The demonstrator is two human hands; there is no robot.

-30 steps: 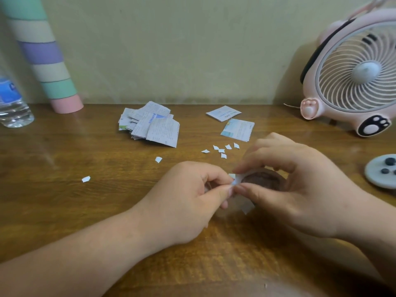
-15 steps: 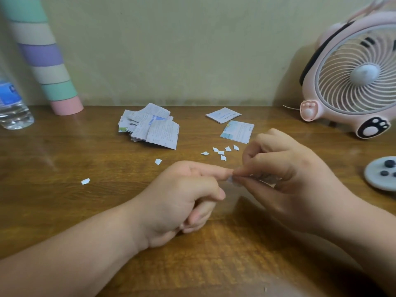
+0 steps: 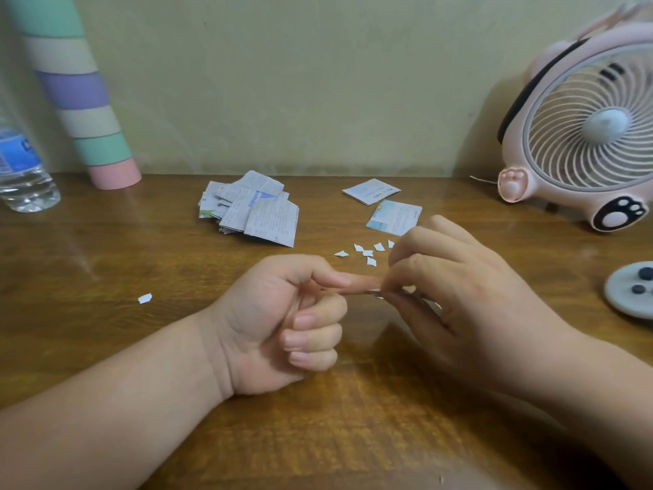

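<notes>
Pinching a tiny paper scrap (image 3: 377, 293) just off centre toward 4 o'clock: left hand (image 3: 282, 323) has its lower fingers curled in, with index and thumb on the scrap. Right hand (image 3: 459, 295) nips the same scrap from the other side, above the wooden table (image 3: 106, 263). From there, loose bits (image 3: 367, 253) sit at 12, paper pile (image 3: 251, 210) at 10, pink fan (image 3: 583, 136) at 2.

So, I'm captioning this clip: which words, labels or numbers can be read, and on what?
None can be read.
Bottle label: white letters, blurred.
Pile of papers: print too small.
Leaflet and card: print too small.
Fan: paw pictures, no words.
</notes>
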